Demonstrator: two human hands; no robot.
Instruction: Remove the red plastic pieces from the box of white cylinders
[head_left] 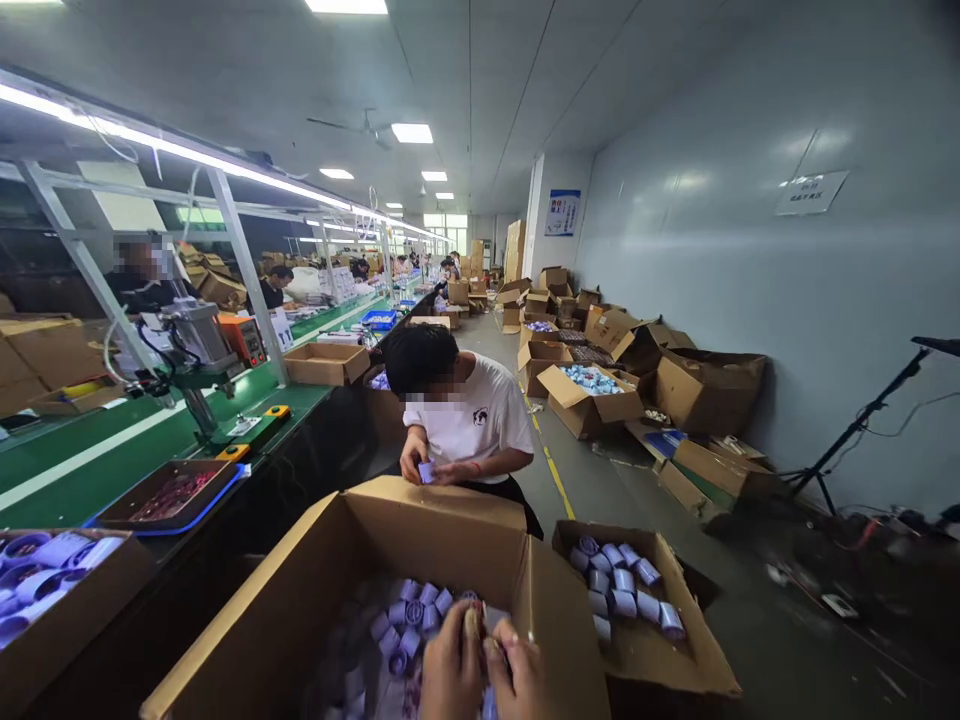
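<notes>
Over a large cardboard box, my left hand and my right hand are close together, both with fingers pinched. Whatever lies between the fingertips is mostly hidden; a bit of dark red shows at the top of the left fingers, too small to name. Below and left of the hands, several short purple plastic cylinders lie loose inside the box. Some reddish small pieces are near them, blurred.
Across the box sits a co-worker holding a purple cylinder. To the right stands a smaller box of purple cylinders. On the left are a green conveyor bench, a press machine, a tray of red parts and another box of cylinders.
</notes>
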